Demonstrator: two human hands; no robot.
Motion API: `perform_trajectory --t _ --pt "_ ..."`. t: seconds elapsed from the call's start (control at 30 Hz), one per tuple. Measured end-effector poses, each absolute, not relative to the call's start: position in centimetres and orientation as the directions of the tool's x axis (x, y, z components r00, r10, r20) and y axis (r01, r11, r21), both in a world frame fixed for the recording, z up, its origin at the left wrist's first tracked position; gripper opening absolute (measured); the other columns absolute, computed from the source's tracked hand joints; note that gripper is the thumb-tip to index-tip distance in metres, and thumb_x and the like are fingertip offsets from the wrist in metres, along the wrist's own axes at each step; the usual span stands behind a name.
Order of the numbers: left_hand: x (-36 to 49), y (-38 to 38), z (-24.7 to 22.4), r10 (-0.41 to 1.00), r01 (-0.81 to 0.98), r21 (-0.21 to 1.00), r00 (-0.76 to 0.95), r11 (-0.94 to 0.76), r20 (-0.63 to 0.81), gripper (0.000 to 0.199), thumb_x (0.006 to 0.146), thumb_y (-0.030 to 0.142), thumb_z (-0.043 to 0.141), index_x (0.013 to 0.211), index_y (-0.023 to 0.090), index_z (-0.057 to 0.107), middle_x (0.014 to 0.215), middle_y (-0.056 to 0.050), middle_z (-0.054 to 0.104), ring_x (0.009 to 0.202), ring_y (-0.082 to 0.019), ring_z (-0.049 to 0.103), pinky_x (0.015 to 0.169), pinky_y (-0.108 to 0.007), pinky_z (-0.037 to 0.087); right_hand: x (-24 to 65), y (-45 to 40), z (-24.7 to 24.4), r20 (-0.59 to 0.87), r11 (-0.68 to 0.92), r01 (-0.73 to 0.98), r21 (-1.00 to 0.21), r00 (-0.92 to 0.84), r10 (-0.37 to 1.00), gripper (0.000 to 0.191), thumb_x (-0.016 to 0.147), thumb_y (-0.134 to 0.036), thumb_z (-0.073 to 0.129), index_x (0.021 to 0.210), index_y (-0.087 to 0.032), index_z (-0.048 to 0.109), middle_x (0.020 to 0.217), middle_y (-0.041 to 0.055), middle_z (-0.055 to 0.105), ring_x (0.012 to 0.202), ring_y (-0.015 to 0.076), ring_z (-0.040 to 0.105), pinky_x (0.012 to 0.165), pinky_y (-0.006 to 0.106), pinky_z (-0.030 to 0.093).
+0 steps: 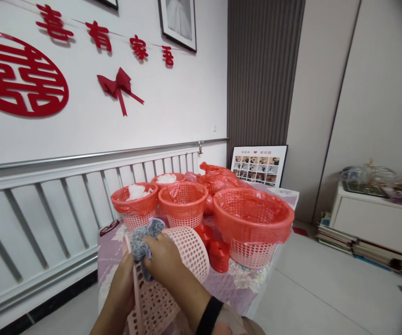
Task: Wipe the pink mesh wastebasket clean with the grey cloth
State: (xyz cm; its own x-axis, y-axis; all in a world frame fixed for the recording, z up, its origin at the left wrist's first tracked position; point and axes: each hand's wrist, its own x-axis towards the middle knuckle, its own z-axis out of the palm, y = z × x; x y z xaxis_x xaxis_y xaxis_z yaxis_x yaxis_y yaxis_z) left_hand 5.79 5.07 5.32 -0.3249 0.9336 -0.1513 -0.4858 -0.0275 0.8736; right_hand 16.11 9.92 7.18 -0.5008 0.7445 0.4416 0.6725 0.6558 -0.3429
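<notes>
A pale pink perforated basket (pixel 190 251) lies tipped on its side at the near part of the table. My left hand (pixel 123 284) grips its rim from the left. In my right hand (pixel 164 258) is a bunched grey cloth (pixel 141 239), pressed against the basket near the rim. The fingers of both hands are partly hidden by the cloth and the basket. Behind the basket stands a bin lined with a red bag (pixel 183 194); a larger lined bin (pixel 253 228) is to the right. Red rolls (pixel 219 256) sit beside the tipped basket.
Two more lined bins with white stuff inside, one at the left (pixel 134 200), stand near the white radiator (pixel 92 204). A red plastic bag heap (pixel 218 179) lies behind. Glasses (pixel 109 227) rest at the table's left edge.
</notes>
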Motion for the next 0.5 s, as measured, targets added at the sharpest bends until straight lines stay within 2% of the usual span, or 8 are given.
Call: perform_trajectory --t 0.17,0.37,0.5 --pt "5.9 5.2 5.3 0.935 -0.511 0.860 -0.309 -0.009 -0.174 0.046 0.093 0.031 0.057 0.137 0.024 0.054 0.105 -0.007 0.080 0.089 -0.023 0.078 0.084 -0.037 0.059 20.3 13.9 5.5 0.379 0.559 0.769 -0.309 -0.440 0.814 0.034 0.084 -0.024 0.065 0.118 -0.025 0.071 0.114 0.0096 0.069 0.108 0.0263 0.061 0.091 0.034 0.046" --pt "5.7 5.0 5.1 0.901 -0.452 0.888 -0.346 0.083 -0.260 0.045 0.094 0.036 0.055 0.138 0.028 0.052 0.116 -0.007 0.077 0.094 -0.023 0.077 0.087 -0.038 0.058 25.1 17.0 4.3 0.329 0.404 0.868 -0.289 -0.306 0.893 0.036 0.086 -0.022 0.061 0.121 -0.023 0.070 0.113 0.0131 0.069 0.107 0.0282 0.062 0.087 0.035 0.046" --pt "5.9 4.5 5.0 0.918 -0.452 0.889 -0.322 0.067 -0.233 0.051 0.091 0.041 0.058 0.141 0.029 0.049 0.115 -0.007 0.078 0.094 -0.025 0.077 0.087 -0.040 0.059 27.3 17.8 3.6 0.324 0.329 0.896 -0.299 -0.229 0.918 0.036 0.087 -0.021 0.061 0.122 -0.023 0.068 0.115 0.0131 0.069 0.108 0.0279 0.062 0.087 0.035 0.046"
